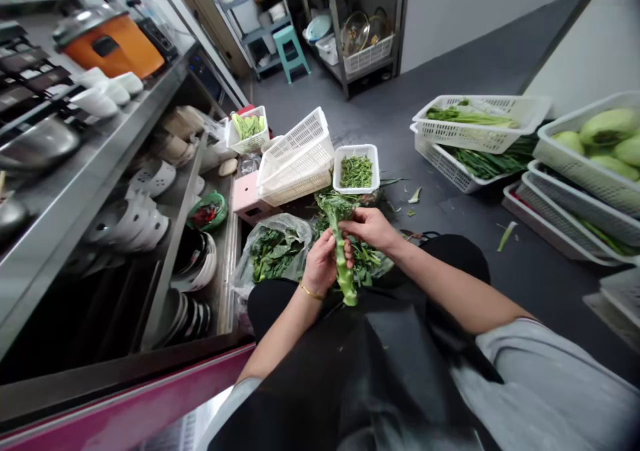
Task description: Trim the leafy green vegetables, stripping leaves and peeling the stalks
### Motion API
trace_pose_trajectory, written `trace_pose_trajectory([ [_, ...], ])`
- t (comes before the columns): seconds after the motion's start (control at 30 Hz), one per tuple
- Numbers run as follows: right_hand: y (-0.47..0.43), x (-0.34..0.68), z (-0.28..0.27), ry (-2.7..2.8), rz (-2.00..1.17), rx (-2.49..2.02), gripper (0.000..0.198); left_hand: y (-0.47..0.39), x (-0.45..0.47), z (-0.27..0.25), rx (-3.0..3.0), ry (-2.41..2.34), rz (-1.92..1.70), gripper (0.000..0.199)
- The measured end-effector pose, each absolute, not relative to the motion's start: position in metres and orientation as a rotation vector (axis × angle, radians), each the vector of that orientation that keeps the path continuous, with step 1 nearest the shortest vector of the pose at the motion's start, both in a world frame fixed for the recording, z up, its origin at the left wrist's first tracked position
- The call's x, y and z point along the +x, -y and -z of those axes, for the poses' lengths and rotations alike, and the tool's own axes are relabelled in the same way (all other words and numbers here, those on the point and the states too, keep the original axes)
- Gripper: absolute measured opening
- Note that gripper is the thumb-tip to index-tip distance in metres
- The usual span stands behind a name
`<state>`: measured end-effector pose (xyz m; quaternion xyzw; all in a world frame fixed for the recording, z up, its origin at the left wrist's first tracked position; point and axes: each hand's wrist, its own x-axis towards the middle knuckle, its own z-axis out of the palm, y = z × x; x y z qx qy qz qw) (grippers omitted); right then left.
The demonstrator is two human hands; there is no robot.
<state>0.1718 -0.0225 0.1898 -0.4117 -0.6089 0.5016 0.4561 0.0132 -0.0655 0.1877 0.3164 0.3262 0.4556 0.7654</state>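
Note:
A thick, knobbly green vegetable stalk [344,274] with a leafy top slants over my lap, its cut end toward me. My left hand [323,262] is wrapped round its middle. Higher up, my right hand [373,227] has its fingers pinched together against the stalk near the leaves; the exact spot between the fingertips is hidden. Below and to the left, a clear plastic bag [300,227] holds dark green leaves [273,254]. More loose greens [367,257] lie behind and beside the stalk. Just beyond my hands stands a white tub [357,189] with small green pieces inside.
White baskets [295,164] stand ahead, one with pale green vegetables [247,126]. Stacked baskets of greens [465,137] and large green gourds [607,134] are on the right. A steel shelf [115,131] with bowls runs along the left. Scraps [507,236] lie on the floor.

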Motion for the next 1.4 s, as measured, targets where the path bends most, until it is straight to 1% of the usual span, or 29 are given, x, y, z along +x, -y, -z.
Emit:
trace_pose_trajectory([
  [0.07,0.023,0.157,-0.185,1.608,-0.980,-1.041,0.031,0.069,0.011,-0.187,0.639,-0.727,-1.009,0.023],
  [0.13,0.033,0.144,-0.179,1.785,-0.584,-1.030,0.028,0.069,0.008,-0.182,0.567,-0.758,-1.041,0.021],
  [0.2,0.047,0.135,-0.177,2.009,-0.217,-0.862,0.026,0.065,0.005,-0.175,0.476,-0.828,-1.092,0.022],
  [0.23,0.054,0.132,-0.178,2.111,-0.096,-0.729,0.026,0.062,0.002,-0.170,0.436,-0.869,-1.124,0.023],
  [0.3,0.056,0.132,-0.186,2.226,-0.009,-0.530,0.027,0.056,-0.004,-0.162,0.400,-0.920,-1.196,0.025],
  [0.37,0.038,0.143,-0.199,2.188,-0.063,-0.626,0.027,0.051,-0.011,-0.156,0.428,-0.924,-1.237,0.026],
  [0.47,-0.016,0.171,-0.210,1.977,-0.260,-1.207,0.030,0.045,-0.021,-0.152,0.478,-0.923,-1.231,0.035],
  [0.53,-0.047,0.184,-0.205,1.946,-0.454,-1.515,0.035,0.041,-0.025,-0.151,0.475,-0.929,-1.223,0.041],
  [0.57,-0.055,0.186,-0.198,1.974,-0.603,-1.568,0.037,0.039,-0.025,-0.151,0.473,-0.930,-1.221,0.042],
  [0.6,-0.058,0.184,-0.190,2.012,-0.768,-1.551,0.039,0.037,-0.026,-0.150,0.476,-0.928,-1.208,0.042],
  [0.67,-0.051,0.169,-0.171,2.062,-1.086,-1.359,0.043,0.033,-0.023,-0.149,0.498,-0.910,-1.151,0.039],
  [0.7,-0.043,0.159,-0.163,2.062,-1.185,-1.254,0.043,0.032,-0.021,-0.148,0.513,-0.898,-1.116,0.037],
  [0.73,-0.035,0.149,-0.157,2.062,-1.215,-1.187,0.040,0.032,-0.019,-0.146,0.526,-0.888,-1.085,0.036],
  [0.77,-0.027,0.139,-0.153,2.073,-1.171,-1.177,0.039,0.032,-0.017,-0.144,0.530,-0.885,-1.057,0.035],
  [0.83,-0.010,0.125,-0.152,2.149,-0.926,-1.249,0.044,0.032,-0.013,-0.140,0.524,-0.916,-1.046,0.033],
  [0.9,0.008,0.121,-0.159,2.283,-0.642,-1.262,0.047,0.032,-0.011,-0.136,0.534,-1.004,-1.127,0.032],
  [0.93,0.016,0.122,-0.164,2.355,-0.560,-1.217,0.047,0.032,-0.012,-0.135,0.553,-1.048,-1.185,0.033],
  [1.0,0.025,0.129,-0.173,2.439,-0.562,-1.149,0.048,0.033,-0.013,-0.134,0.609,-1.102,-1.282,0.034],
  [1.07,0.020,0.137,-0.176,2.385,-0.722,-1.214,0.050,0.037,-0.014,-0.136,0.670,-1.095,-1.281,0.033],
  [1.17,-0.003,0.140,-0.171,2.096,-1.032,-1.375,0.053,0.046,-0.010,-0.139,0.766,-1.074,-1.240,0.032],
  [1.2,-0.009,0.137,-0.167,2.006,-1.082,-1.388,0.053,0.049,-0.009,-0.140,0.785,-1.073,-1.233,0.032],
  [1.23,-0.012,0.134,-0.165,1.938,-1.069,-1.393,0.052,0.050,-0.008,-0.141,0.787,-1.071,-1.227,0.032],
  [1.3,-0.005,0.125,-0.162,1.927,-0.895,-1.341,0.049,0.052,-0.008,-0.142,0.736,-1.059,-1.209,0.032],
  [1.37,0.015,0.121,-0.165,2.093,-0.691,-1.148,0.046,0.049,-0.011,-0.141,0.646,-1.064,-1.205,0.033],
  [1.4,0.026,0.123,-0.168,2.217,-0.640,-1.016,0.045,0.048,-0.013,-0.141,0.614,-1.076,-1.215,0.034],
])
